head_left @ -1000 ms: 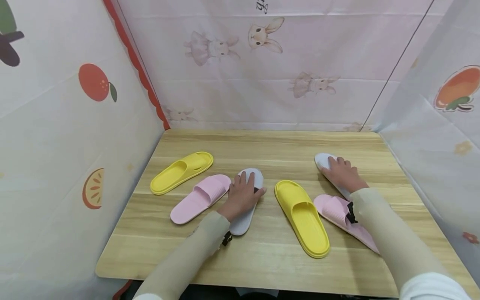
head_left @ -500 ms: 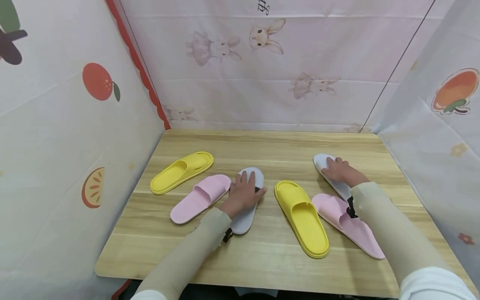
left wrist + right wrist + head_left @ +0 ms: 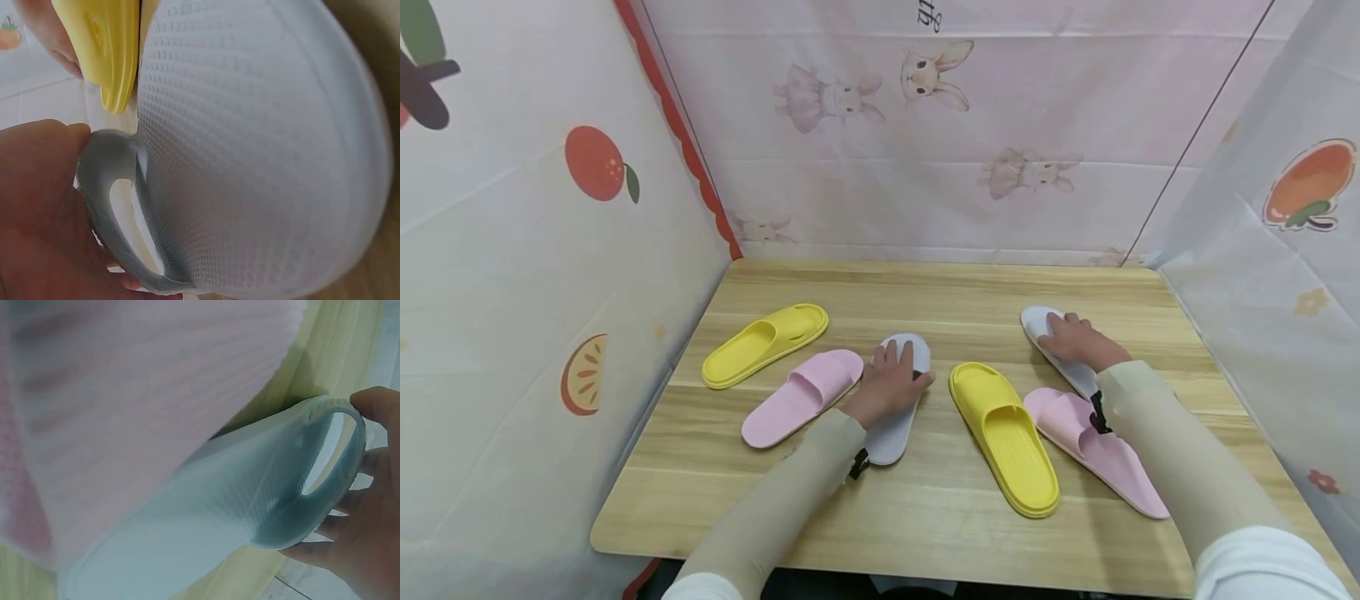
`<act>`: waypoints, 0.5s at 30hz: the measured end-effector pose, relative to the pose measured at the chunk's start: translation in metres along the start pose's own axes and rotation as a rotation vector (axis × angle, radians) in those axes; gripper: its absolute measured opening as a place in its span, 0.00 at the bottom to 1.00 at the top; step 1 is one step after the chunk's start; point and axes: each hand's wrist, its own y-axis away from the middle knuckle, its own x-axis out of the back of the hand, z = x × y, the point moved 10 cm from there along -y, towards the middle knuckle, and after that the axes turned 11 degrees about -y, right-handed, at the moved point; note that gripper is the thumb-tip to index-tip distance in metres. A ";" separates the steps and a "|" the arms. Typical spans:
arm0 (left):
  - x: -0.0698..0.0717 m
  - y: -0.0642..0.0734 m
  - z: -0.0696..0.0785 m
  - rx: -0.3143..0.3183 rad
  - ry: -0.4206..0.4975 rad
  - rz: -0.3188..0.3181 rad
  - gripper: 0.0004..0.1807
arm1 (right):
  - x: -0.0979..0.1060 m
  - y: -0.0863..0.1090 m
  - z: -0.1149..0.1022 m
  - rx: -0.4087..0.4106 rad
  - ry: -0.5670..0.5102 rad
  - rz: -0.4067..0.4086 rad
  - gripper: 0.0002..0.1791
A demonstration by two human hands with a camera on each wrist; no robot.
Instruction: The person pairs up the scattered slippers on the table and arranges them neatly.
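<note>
My left hand (image 3: pixel 889 387) lies across the strap of a pale grey-white slipper (image 3: pixel 891 437) on the table, gripping it from above. In the left wrist view, the textured footbed (image 3: pixel 250 150) of this slipper fills much of the frame, and the hand sits over the arched strap (image 3: pixel 103 156). Further right, my right hand (image 3: pixel 1081 342) holds a second grey-white slipper (image 3: pixel 1037 319) by its strap, with the thumb on one side and fingers on the other in the right wrist view. My right sleeve hides its rear end.
A yellow slipper (image 3: pixel 741 354) and a pink slipper (image 3: pixel 782 412) lie left of my left hand. Another yellow slipper (image 3: pixel 1022 458) stands between my arms, beside a pink slipper (image 3: pixel 1123 475) partly under my right forearm. Printed cloth walls (image 3: pixel 1000 100) enclose the wooden table (image 3: pixel 925 292).
My right hand and its grey-white slipper have shifted slightly left; the nearby pink slipper shifted a little too. The left hand's slipper has edged slightly right and away from me.
</note>
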 end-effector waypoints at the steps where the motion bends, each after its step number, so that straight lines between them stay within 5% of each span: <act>1: 0.000 0.000 0.000 0.002 0.000 -0.001 0.46 | 0.001 0.000 -0.001 0.005 0.002 -0.002 0.42; 15: 0.004 -0.007 0.002 0.012 -0.027 0.003 0.45 | 0.005 -0.003 -0.006 0.007 0.025 -0.067 0.41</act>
